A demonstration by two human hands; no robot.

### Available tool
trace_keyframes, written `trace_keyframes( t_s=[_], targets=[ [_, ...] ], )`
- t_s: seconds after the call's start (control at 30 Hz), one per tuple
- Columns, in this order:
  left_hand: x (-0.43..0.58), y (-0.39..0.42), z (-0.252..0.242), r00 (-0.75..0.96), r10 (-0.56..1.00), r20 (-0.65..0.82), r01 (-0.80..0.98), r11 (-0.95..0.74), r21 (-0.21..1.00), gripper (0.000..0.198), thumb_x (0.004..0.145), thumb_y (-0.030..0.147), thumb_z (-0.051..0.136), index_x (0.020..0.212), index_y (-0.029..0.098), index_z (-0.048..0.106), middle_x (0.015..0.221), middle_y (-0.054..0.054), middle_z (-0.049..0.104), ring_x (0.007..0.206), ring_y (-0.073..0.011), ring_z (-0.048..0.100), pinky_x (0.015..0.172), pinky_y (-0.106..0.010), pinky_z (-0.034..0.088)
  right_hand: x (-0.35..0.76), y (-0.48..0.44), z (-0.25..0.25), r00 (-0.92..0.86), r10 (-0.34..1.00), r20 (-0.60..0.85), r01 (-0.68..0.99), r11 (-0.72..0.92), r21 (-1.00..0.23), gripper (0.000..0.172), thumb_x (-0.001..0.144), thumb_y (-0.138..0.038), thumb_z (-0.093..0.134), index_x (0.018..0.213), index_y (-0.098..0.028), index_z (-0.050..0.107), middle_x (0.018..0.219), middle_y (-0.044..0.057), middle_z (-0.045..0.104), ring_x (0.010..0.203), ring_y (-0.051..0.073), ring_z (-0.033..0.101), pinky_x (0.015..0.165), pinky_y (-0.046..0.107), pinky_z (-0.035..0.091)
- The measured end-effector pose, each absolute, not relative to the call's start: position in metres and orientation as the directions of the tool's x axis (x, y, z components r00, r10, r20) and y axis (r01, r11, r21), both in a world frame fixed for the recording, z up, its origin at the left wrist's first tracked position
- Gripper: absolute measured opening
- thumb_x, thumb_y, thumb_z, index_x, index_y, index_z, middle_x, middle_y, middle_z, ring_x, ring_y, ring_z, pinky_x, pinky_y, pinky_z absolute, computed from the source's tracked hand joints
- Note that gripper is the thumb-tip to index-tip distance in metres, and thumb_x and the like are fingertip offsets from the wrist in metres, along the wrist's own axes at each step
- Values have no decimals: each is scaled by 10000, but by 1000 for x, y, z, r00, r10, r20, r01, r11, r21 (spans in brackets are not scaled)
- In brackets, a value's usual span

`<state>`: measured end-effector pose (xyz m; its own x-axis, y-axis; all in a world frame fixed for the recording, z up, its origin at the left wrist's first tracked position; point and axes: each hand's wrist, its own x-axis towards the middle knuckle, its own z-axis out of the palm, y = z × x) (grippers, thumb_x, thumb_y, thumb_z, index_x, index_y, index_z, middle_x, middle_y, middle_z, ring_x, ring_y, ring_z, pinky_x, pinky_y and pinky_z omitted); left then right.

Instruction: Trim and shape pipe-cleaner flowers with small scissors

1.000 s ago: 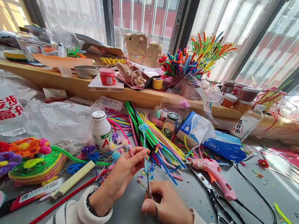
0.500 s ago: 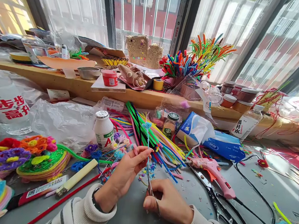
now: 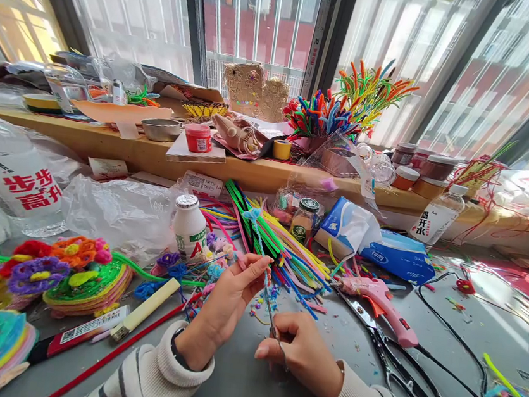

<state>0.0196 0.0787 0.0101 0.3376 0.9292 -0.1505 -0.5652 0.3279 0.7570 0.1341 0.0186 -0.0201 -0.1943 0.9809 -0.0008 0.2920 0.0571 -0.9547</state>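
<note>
My left hand [image 3: 228,306] pinches the stem of a light blue pipe-cleaner flower [image 3: 253,217] that stands up above the grey table [image 3: 467,349]. My right hand [image 3: 300,350] is closed around small scissors [image 3: 272,317], whose blades point up at the stem just under my left fingertips. Both wrists wear striped white sleeves. Just beyond the hands lies a fan of coloured pipe cleaners [image 3: 272,241], and small cut scraps lie scattered on the table around them.
A pink glue gun [image 3: 379,301] and large black scissors [image 3: 398,370] lie to the right. A white bottle [image 3: 189,228], plastic bags [image 3: 120,211] and stacked pipe-cleaner flower mats [image 3: 69,275] are at left. A blue tissue pack [image 3: 394,258] and a cluttered wooden sill [image 3: 258,172] lie behind.
The view has shifted slightly right and down. Both hands keep their hold; the scissors stay at the stem, and the hands sit a little higher in the picture.
</note>
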Motion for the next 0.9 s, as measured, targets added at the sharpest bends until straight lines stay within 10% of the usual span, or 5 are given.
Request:
trace_keyframes(
  t_s=[0.9],
  targets=[
    [21,77,11,394,904,-165,-495,360,791,65,627,179,632,663,144,590,602,53,491,539,-23,445,531,-124,374,139,20,-21,-374,927,39,330,172,-928,648,565,-768,275,455,-146,420,472,-15,376,461,93,354,469,224,287]
  ],
)
